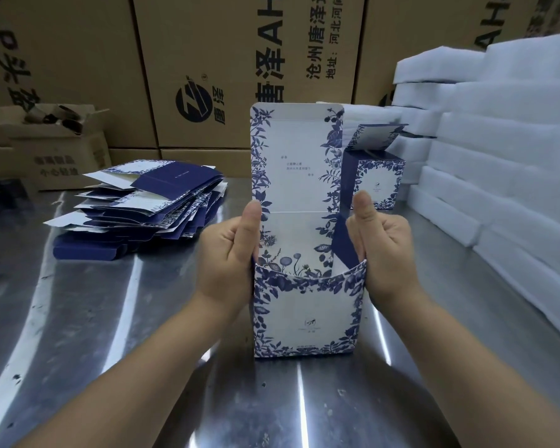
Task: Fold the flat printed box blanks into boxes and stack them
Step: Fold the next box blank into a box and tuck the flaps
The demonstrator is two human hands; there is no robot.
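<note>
Far left of the half-folded box (pixel 303 315): open cardboard carton (pixel 59 147). Nearer left, a loose pile of flat blanks (pixel 143 202) on the steel table (pixel 110 350). Left hand (pixel 230 253) grips the box's left wall, thumb up. Box stands upright, lid flap raised. Right hand (pixel 382 250) grips its right wall. Behind-right: finished box (pixel 379 179), lid ajar. Farther right, foam sheet stacks (pixel 505 150).

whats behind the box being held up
Behind the blue-and-white floral cardboard box stands another folded floral box, lid flap raised, with white foam slabs and brown cartons further back. Whatever sits directly behind the raised lid is hidden.
</note>
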